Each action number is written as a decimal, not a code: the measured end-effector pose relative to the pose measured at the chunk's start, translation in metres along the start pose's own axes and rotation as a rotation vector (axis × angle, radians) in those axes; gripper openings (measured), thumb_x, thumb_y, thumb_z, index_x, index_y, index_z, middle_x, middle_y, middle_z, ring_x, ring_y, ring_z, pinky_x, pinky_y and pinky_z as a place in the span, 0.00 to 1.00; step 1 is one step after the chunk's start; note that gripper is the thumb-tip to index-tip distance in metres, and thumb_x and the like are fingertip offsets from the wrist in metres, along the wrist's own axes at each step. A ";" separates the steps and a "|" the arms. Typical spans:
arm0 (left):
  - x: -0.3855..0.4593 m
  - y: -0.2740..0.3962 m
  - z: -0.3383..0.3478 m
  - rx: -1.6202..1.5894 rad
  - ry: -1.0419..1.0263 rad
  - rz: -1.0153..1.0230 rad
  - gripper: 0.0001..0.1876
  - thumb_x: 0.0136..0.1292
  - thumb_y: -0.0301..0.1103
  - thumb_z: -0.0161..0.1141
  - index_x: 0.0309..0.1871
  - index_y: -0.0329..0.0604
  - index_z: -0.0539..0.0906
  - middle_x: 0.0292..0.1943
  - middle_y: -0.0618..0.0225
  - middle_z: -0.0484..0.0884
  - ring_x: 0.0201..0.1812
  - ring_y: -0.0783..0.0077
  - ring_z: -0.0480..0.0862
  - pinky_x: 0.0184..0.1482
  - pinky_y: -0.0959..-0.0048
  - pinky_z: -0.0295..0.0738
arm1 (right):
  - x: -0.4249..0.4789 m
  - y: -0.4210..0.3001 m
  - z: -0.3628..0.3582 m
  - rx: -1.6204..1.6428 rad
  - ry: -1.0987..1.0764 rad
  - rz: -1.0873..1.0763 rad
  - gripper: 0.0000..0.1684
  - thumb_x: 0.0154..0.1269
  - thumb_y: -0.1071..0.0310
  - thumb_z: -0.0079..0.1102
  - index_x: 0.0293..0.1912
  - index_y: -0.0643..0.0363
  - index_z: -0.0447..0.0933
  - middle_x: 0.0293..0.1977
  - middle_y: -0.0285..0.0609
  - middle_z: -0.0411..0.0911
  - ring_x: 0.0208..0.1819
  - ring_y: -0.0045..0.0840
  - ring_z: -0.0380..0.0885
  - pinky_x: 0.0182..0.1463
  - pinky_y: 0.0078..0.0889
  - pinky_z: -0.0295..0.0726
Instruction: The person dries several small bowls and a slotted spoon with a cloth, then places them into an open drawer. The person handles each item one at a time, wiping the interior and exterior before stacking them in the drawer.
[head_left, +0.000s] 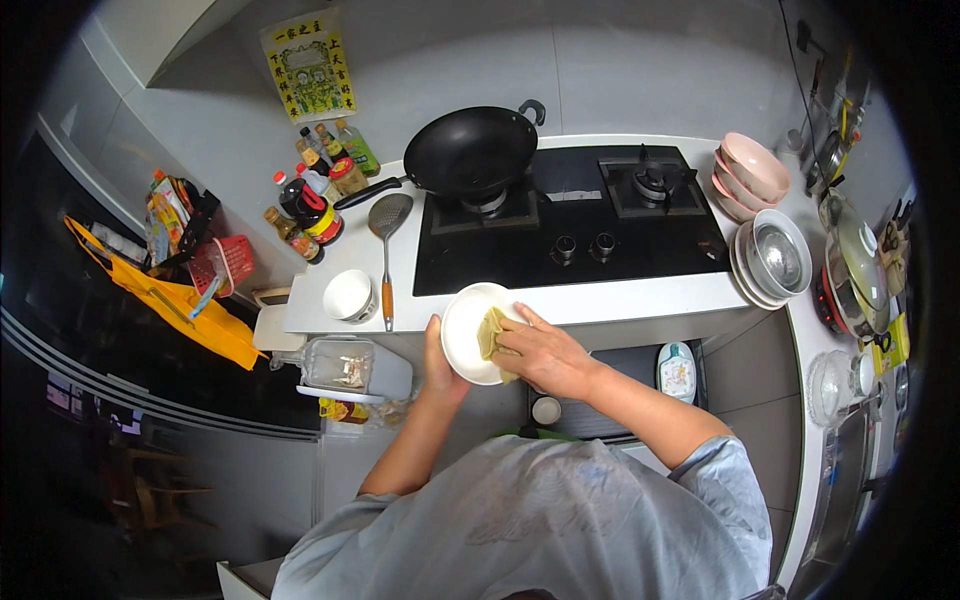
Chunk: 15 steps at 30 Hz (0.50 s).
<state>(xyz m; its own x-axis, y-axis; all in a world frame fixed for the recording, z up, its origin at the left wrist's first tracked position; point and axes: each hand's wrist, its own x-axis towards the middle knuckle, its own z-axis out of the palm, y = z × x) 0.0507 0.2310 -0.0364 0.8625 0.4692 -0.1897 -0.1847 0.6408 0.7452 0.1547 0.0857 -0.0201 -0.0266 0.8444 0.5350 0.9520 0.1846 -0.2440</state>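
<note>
A white bowl (460, 330) is tilted towards me at the front edge of the counter, gripped at its left rim by my left hand (442, 364). My right hand (544, 352) holds a yellow-green cloth (491, 335) against the inside of the bowl. Left of the bowl, on the white counter, lie a skimmer (387, 247) with a wooden-coloured grip and another white bowl (349, 295). Behind my hands is the black gas hob (510, 259), with a black wok (471, 150) tilted on its left burner.
Sauce bottles (311, 206) and jars crowd the counter's left end. To the right stand stacked pink bowls (754, 169), more bowls and plates (780, 240), and a lidded pan (859, 255). Below the counter an open drawer (600, 416) holds a small cup; a plastic bin (390, 371) hangs at left.
</note>
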 end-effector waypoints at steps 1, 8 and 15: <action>0.001 0.002 0.000 0.004 -0.020 -0.040 0.39 0.70 0.63 0.26 0.67 0.39 0.65 0.62 0.54 0.72 0.63 0.56 0.73 0.64 0.57 0.67 | -0.001 0.004 -0.002 -0.015 0.018 -0.038 0.14 0.46 0.74 0.61 0.37 0.55 0.77 0.35 0.39 0.72 0.47 0.32 0.75 0.67 0.38 0.69; -0.005 -0.028 -0.007 0.169 -0.029 0.092 0.37 0.72 0.62 0.34 0.71 0.40 0.55 0.67 0.58 0.64 0.65 0.64 0.68 0.64 0.64 0.65 | 0.001 -0.003 0.014 0.087 0.091 0.147 0.04 0.43 0.75 0.58 0.25 0.59 0.75 0.27 0.43 0.75 0.34 0.39 0.76 0.41 0.36 0.77; -0.006 -0.023 -0.005 0.193 0.121 0.150 0.22 0.61 0.36 0.52 0.56 0.34 0.70 0.48 0.59 0.76 0.48 0.70 0.78 0.50 0.72 0.73 | 0.001 -0.013 0.025 0.201 0.123 0.078 0.04 0.45 0.76 0.57 0.27 0.61 0.75 0.29 0.44 0.73 0.40 0.39 0.77 0.55 0.38 0.75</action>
<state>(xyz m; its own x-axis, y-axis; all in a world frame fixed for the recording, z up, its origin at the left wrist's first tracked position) 0.0471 0.2162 -0.0555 0.7674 0.6269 -0.1345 -0.2027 0.4362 0.8767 0.1342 0.0968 -0.0365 0.0943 0.7946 0.5998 0.8696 0.2276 -0.4381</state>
